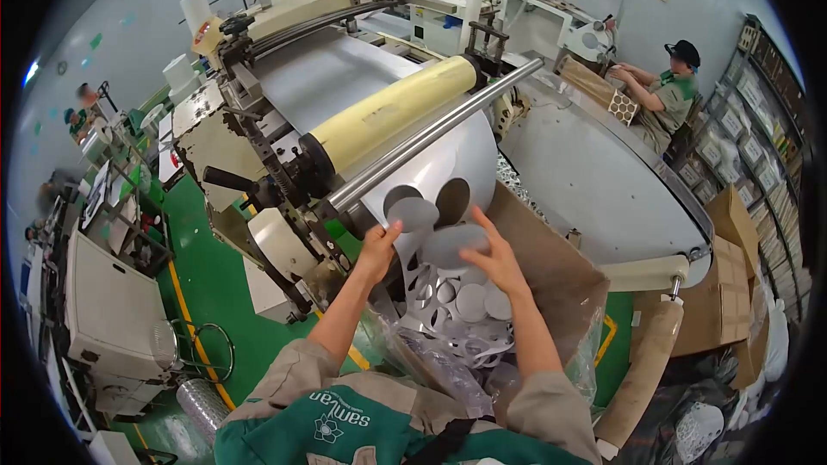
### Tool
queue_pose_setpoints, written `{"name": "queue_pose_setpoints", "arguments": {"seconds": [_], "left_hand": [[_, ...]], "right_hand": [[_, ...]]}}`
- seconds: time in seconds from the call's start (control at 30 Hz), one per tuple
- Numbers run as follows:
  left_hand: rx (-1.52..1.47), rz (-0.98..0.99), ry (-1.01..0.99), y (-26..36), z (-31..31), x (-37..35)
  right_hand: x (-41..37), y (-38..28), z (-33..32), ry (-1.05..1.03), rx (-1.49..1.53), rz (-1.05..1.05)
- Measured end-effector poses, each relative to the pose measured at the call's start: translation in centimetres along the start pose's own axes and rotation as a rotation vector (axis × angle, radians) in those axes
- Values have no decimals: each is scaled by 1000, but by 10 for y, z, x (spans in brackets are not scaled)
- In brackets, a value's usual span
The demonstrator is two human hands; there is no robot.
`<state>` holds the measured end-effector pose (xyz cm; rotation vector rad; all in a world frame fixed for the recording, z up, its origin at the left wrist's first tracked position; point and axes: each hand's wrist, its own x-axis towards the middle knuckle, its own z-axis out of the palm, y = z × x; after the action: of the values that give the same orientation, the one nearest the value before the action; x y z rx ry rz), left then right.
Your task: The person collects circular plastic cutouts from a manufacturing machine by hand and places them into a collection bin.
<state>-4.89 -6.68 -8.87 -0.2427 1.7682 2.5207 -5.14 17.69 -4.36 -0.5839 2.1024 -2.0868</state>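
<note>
My left hand [379, 250] pinches a small grey disc [413, 214] at its edge. My right hand [495, 257] has its thumb and fingers around the right side of a larger grey oval disc [454, 245]. Both discs are just below a white sheet [439, 159] with round holes, which hangs from the machine under a steel bar [439, 133] and a yellow roller [396, 114]. Beneath my hands, a cardboard box [551, 250] lined with clear plastic holds several loose discs [471, 301] and cut scraps.
A co-worker [672, 95] in a black hat sits at the upper right beside a shelf rack [732, 120]. Cardboard boxes [711, 293] and a long brown roll [642, 370] are at the right. A white cabinet [121, 301] and a wire stool [207, 349] stand left.
</note>
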Motion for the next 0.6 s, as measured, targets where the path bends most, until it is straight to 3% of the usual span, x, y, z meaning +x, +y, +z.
{"name": "queue_pose_setpoints", "arguments": {"seconds": [0.1, 0.17, 0.27, 0.33, 0.37, 0.47, 0.53, 0.6], "left_hand": [[-83, -51, -150, -15, 10, -14], [-30, -228, -124, -3, 10, -21], [-164, 6, 11, 10, 6, -5], [-238, 65, 144, 26, 9, 4], [-245, 127, 162, 24, 11, 13], [-235, 210, 168, 12, 10, 16], [-234, 202, 102, 17, 11, 16], [-242, 133, 1, 25, 8, 4]], "right_hand": [[36, 21, 20, -172, 176, 117], [22, 40, 25, 78, 438, 184], [-4, 89, -3, 579, 969, 281], [-14, 107, -21, 619, 811, 163], [-7, 86, -16, 615, 752, 123], [19, 9, 7, 419, 650, -73], [45, -11, 22, 169, 530, -30], [73, -17, 37, -88, 258, 153]]}}
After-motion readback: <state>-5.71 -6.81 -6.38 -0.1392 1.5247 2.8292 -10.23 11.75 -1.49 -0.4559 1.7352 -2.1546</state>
